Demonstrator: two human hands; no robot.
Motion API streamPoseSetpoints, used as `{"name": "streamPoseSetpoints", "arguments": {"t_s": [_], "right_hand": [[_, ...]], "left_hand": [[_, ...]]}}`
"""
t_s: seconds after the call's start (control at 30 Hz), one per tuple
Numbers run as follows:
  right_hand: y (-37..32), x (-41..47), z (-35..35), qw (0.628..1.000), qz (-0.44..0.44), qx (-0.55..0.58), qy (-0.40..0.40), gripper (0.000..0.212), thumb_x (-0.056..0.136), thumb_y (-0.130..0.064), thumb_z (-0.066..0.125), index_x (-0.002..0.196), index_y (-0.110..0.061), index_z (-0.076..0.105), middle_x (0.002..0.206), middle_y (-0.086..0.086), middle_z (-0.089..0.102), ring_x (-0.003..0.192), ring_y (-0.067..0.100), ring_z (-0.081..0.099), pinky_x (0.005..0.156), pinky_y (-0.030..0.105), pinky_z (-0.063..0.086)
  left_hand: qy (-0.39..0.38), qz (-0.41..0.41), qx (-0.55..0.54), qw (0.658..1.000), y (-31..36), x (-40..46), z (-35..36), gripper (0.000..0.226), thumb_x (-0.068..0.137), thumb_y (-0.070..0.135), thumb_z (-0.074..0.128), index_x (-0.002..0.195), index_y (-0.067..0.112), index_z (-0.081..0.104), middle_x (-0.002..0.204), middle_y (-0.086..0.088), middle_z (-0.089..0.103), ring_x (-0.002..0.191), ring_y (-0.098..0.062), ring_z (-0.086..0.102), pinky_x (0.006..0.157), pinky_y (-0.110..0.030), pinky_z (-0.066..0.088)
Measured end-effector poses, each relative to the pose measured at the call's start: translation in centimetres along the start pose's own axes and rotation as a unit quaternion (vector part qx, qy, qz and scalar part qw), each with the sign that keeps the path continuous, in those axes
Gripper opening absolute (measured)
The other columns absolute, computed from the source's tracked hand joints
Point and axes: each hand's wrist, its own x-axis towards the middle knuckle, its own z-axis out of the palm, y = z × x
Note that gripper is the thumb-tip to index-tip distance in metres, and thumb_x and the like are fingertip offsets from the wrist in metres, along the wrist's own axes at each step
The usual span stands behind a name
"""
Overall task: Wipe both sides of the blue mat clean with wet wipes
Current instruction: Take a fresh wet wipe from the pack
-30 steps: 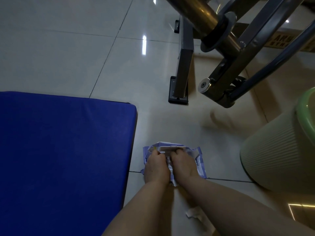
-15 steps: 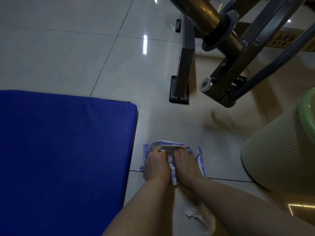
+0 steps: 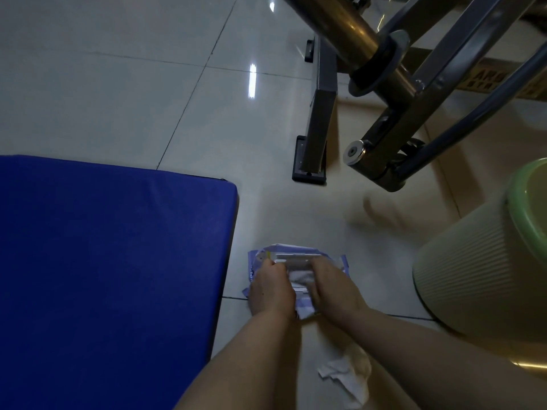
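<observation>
- Thick blue padded mat (image 3: 112, 279): flat on the tiled floor, top face bared for wiping.
- Crinkled purple wet-wipe pack (image 3: 299, 258): just right of mat, within reach.
- Left hand (image 3: 272, 288): closed on pack, pinning it.
- Right hand (image 3: 334, 287): pinching at the opening, probably to draw a wipe.

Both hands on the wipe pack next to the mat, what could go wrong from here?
1. The left hand and right hand both press on the soft purple wet-wipe pack lying on the glossy tiled floor; it may slide or give several wipes at once.
2. A crumpled white wipe lies on the floor beneath the forearms; it could get dragged or reused dirty on the thick blue mat.
3. The grey metal machine frame overhangs close by; rising could bump it.
</observation>
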Motion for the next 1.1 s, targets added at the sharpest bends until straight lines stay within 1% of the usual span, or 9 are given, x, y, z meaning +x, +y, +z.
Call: {"name": "streamPoseSetpoints", "arguments": {"t_s": [0.07,0.17,0.3,0.4,0.6,0.73,0.8,0.93,1.1], "right_hand": [[-0.5,0.6,-0.7,0.993,-0.060,-0.077,0.071,0.024,0.085,-0.031,0.045,0.082,-0.018,0.065,0.077,0.001,0.067,0.070,0.022,0.064,0.059,0.031,0.047],[-1.8,1.8,-2.3,0.977,-0.056,-0.096,0.183,0.030,0.090,-0.032,0.039,0.068,-0.018,0.053,0.061,0.001,0.054,0.057,0.024,0.052,0.058,0.035,0.029],[-2.5,3.7,-5.0,0.956,0.089,0.064,0.273,0.032,0.100,-0.026,0.034,0.071,-0.018,0.043,0.059,-0.001,0.044,0.052,0.021,0.048,0.055,0.034,0.039],[-3.4,5.4,-7.4,0.888,0.195,0.276,0.313,0.033,0.104,-0.020,0.034,0.071,-0.022,0.037,0.067,-0.003,0.040,0.056,0.002,0.039,0.052,0.015,0.034],[-3.3,6.8,-8.6,0.814,0.272,0.368,0.358,0.026,0.102,-0.029,0.039,0.086,-0.010,0.045,0.074,-0.002,0.045,0.065,0.006,0.044,0.057,0.020,0.039],[-3.2,6.7,-9.3,0.797,0.286,0.393,0.359,0.022,0.093,-0.027,0.059,0.092,-0.008,0.049,0.077,-0.003,0.049,0.066,0.006,0.047,0.050,0.005,0.039],[-3.4,6.4,-9.3,0.804,0.285,0.386,0.352,0.019,0.092,-0.022,0.062,0.089,-0.008,0.049,0.076,-0.002,0.049,0.065,0.008,0.046,0.049,0.004,0.038],[-3.2,6.0,-9.0,0.802,0.298,0.383,0.347,0.017,0.092,-0.014,0.061,0.081,-0.012,0.048,0.074,-0.004,0.048,0.064,0.005,0.046,0.048,0.002,0.036],[-3.4,6.0,-8.4,0.834,0.324,0.339,0.292,0.015,0.086,-0.007,0.064,0.098,-0.005,0.054,0.093,0.012,0.058,0.078,0.021,0.056,0.062,0.017,0.046]], "left_hand": [[-0.010,-0.011,-0.044,0.999,0.5,-0.3,-0.2,0.031,0.101,0.028,0.027,0.099,0.025,0.058,0.086,0.006,0.057,0.089,-0.019,0.058,0.065,-0.029,0.040],[-0.015,-0.014,-0.057,0.998,1.1,-0.7,-0.1,0.025,0.096,0.024,0.036,0.099,0.026,0.060,0.094,-0.001,0.053,0.096,-0.022,0.052,0.079,-0.033,0.042],[-0.040,0.072,0.065,0.994,0.7,-0.6,0.7,0.019,0.094,0.014,0.046,0.097,0.018,0.064,0.100,-0.001,0.053,0.088,-0.019,0.050,0.075,-0.030,0.046],[-0.073,0.098,0.057,0.991,0.4,-0.8,1.1,0.022,0.094,0.017,0.046,0.105,0.022,0.065,0.105,-0.002,0.061,0.089,-0.023,0.059,0.069,-0.026,0.046],[0.000,-0.002,0.014,1.000,1.3,-0.9,1.9,0.023,0.096,0.017,0.046,0.099,0.014,0.068,0.098,-0.007,0.067,0.094,-0.027,0.063,0.081,-0.033,0.052],[-0.018,0.068,0.072,0.995,1.2,-0.8,2.8,0.027,0.097,0.020,0.043,0.105,0.016,0.068,0.107,-0.006,0.064,0.099,-0.026,0.061,0.083,-0.033,0.051],[-0.058,0.163,0.205,0.963,0.6,-1.2,3.3,0.031,0.094,0.024,0.046,0.119,0.020,0.063,0.125,-0.003,0.055,0.112,-0.025,0.054,0.091,-0.033,0.045],[-0.120,0.295,0.438,0.841,-1.0,-1.5,2.7,0.053,0.094,0.042,0.046,0.143,0.021,0.040,0.143,-0.008,0.031,0.133,-0.027,0.027,0.110,-0.046,0.019],[-0.174,0.243,0.462,0.835,-1.4,-1.8,3.3,0.061,0.096,0.051,0.038,0.147,0.018,0.032,0.150,-0.011,0.027,0.136,-0.031,0.021,0.106,-0.052,0.022]]}}
